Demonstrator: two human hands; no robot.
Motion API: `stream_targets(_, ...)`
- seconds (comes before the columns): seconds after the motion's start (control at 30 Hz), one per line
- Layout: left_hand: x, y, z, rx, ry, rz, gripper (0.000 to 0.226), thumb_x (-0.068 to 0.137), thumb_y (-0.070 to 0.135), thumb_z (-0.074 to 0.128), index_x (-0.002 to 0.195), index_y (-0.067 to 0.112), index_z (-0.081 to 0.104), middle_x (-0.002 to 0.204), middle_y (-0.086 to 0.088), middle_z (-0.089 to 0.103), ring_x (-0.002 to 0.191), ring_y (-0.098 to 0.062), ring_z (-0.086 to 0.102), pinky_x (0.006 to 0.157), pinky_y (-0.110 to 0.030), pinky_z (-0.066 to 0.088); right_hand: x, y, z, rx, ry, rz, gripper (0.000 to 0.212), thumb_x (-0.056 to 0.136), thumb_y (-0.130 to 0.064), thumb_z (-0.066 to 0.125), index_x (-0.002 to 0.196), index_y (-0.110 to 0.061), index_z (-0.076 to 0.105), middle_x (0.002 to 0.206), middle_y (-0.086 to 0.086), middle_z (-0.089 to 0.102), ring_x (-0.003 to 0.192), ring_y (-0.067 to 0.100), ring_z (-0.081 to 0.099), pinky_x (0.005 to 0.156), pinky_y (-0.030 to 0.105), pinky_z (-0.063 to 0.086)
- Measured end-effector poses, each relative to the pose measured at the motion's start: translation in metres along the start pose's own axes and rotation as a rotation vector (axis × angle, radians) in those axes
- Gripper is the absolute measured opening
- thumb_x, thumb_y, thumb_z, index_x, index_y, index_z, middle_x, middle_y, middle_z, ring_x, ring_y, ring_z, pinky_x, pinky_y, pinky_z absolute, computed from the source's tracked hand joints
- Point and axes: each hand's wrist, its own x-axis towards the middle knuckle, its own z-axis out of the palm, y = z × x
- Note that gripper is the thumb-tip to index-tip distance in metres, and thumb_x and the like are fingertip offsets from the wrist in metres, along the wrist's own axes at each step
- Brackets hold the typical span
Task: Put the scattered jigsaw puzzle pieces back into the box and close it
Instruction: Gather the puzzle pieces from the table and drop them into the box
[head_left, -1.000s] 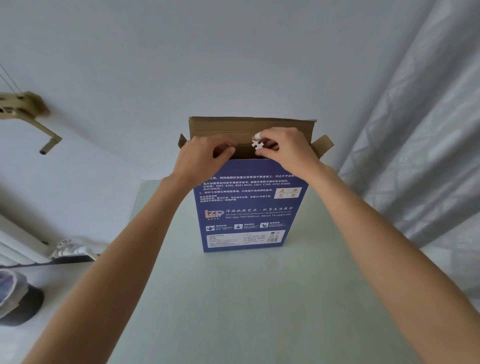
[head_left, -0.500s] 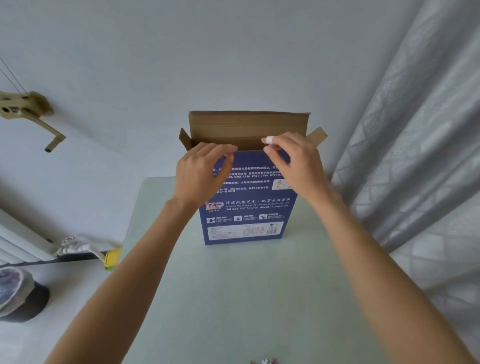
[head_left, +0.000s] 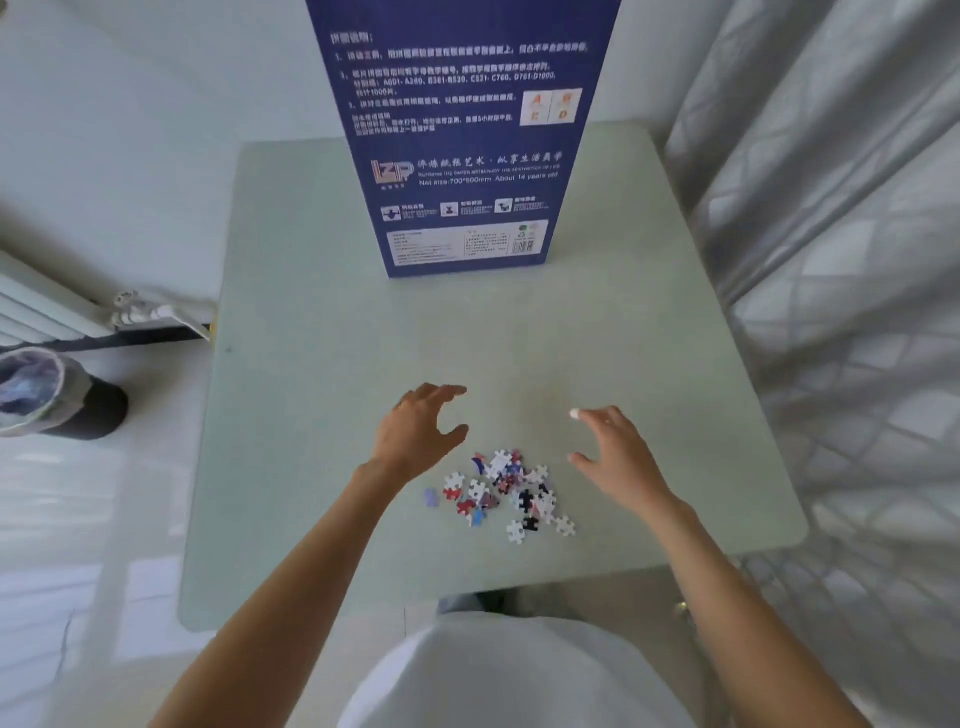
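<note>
Step in hand: gathering. Both hands, left (head_left: 418, 434) and right (head_left: 615, 454), hover spread and empty flanking the puzzle pieces (head_left: 501, 488); next, scoop them into the box (head_left: 462, 135).

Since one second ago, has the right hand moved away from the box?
Yes. The right hand has left the top of the box and come down toward the person, now above the table beside the pieces.

Bare table (head_left: 322, 364) between box (head_left: 462, 156), pieces (head_left: 501, 488)
</note>
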Motion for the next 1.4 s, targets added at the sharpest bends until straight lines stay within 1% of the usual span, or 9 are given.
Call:
stream_targets(0.1, -0.03, -0.008, 0.032, 0.055, -0.17, -0.11, 0.072, 0.08, 0.045, 0.067, 0.142, 0.033, 0.032, 0.139, -0.002, 0.04, 0.124, -0.022, 0.043, 0.095, -0.035, 0.044, -0.037, 0.019, 0.031, 0.028, -0.142, 0.174, 0.064, 0.08, -0.019, 0.068, 0.136, -0.018, 0.038, 0.118, 0.009, 0.044, 0.082, 0.018, 0.05, 0.074, 0.026, 0.038)
stream_targets(0.2, -0.058, -0.011, 0.061, 0.056, -0.233, -0.213, 0.088, 0.074, 0.05, 0.071, 0.145, 0.026, 0.024, 0.141, -0.006, 0.031, 0.125, -0.026, 0.037, 0.095, -0.035, 0.043, -0.064, 0.021, 0.059, 0.071, -0.151, 0.272, 0.064, 0.077, -0.013, 0.069, 0.133, -0.015, 0.037, 0.111, 0.01, 0.046, 0.084, 0.023, 0.053, 0.071, 0.026, 0.037)
stream_targets(0.37, -0.082, -0.005, 0.092, 0.018, -0.157, -0.259, 0.097, 0.067, 0.05, 0.077, 0.143, 0.017, 0.026, 0.135, -0.009, 0.029, 0.12, -0.027, 0.032, 0.101, -0.034, 0.035, -0.061, -0.025, 0.093, 0.191, -0.021, 0.162, 0.044, 0.081, 0.002, 0.055, 0.124, -0.004, 0.044, 0.108, 0.012, 0.048, 0.077, 0.02, 0.051, 0.067, 0.026, 0.042)
stream_targets(0.53, -0.088, -0.001, 0.107, -0.045, -0.053, -0.281, 0.094, 0.068, 0.045, 0.078, 0.141, 0.014, 0.029, 0.133, -0.012, 0.031, 0.117, -0.027, 0.032, 0.101, -0.031, 0.031, -0.034, -0.048, 0.099, 0.248, -0.042, -0.02, 0.048, 0.082, 0.0, 0.058, 0.127, -0.01, 0.047, 0.113, 0.007, 0.052, 0.096, 0.022, 0.054, 0.083, 0.032, 0.047)
stream_targets(0.63, -0.088, -0.001, 0.108, -0.053, -0.035, -0.29, 0.098, 0.064, 0.052, 0.078, 0.141, 0.016, 0.029, 0.131, -0.009, 0.032, 0.117, -0.025, 0.031, 0.101, -0.03, 0.032, -0.009, -0.029, 0.082, 0.015, -0.023, -0.103, 0.058, 0.08, -0.009, 0.067, 0.132, -0.013, 0.042, 0.127, 0.01, 0.042, 0.115, 0.027, 0.041, 0.092, 0.032, 0.041)
stream_targets(0.77, -0.085, 0.013, 0.116, 0.059, -0.046, -0.307, 0.112, 0.056, 0.067, 0.073, 0.142, 0.016, 0.023, 0.13, -0.006, 0.03, 0.117, -0.023, 0.031, 0.1, -0.03, 0.032, 0.018, -0.029, 0.07, -0.274, -0.221, -0.153, 0.082, 0.076, -0.015, 0.067, 0.144, -0.026, 0.023, 0.142, 0.009, 0.023, 0.123, 0.032, 0.027, 0.092, 0.044, 0.04)
stream_targets(0.93, -0.079, 0.018, 0.119, -0.055, -0.021, -0.261, 0.089, 0.065, 0.049, 0.077, 0.137, 0.02, 0.033, 0.129, -0.004, 0.037, 0.114, -0.021, 0.035, 0.094, -0.027, 0.034, 0.019, -0.045, 0.078, -0.342, -0.366, -0.339, 0.08, 0.074, -0.026, 0.071, 0.142, -0.026, 0.028, 0.133, 0.007, 0.028, 0.117, 0.03, 0.029, 0.087, 0.045, 0.044)
stream_targets(1.1, -0.079, 0.011, 0.115, -0.157, 0.021, -0.237, 0.063, 0.073, 0.033, 0.077, 0.127, 0.017, 0.049, 0.122, -0.003, 0.047, 0.109, -0.022, 0.044, 0.088, -0.025, 0.036, 0.006, -0.037, 0.087, -0.202, -0.289, -0.314, 0.065, 0.073, -0.018, 0.074, 0.13, -0.018, 0.041, 0.123, 0.007, 0.04, 0.109, 0.029, 0.039, 0.081, 0.041, 0.049)
stream_targets(1.4, -0.077, 0.014, 0.116, -0.229, 0.018, -0.292, 0.057, 0.071, 0.025, 0.079, 0.12, 0.012, 0.053, 0.112, -0.009, 0.056, 0.103, -0.026, 0.051, 0.083, -0.026, 0.036, 0.005, -0.04, 0.085, -0.143, -0.254, -0.304, 0.044, 0.077, -0.012, 0.069, 0.116, -0.01, 0.05, 0.112, 0.008, 0.05, 0.101, 0.027, 0.05, 0.077, 0.035, 0.045)
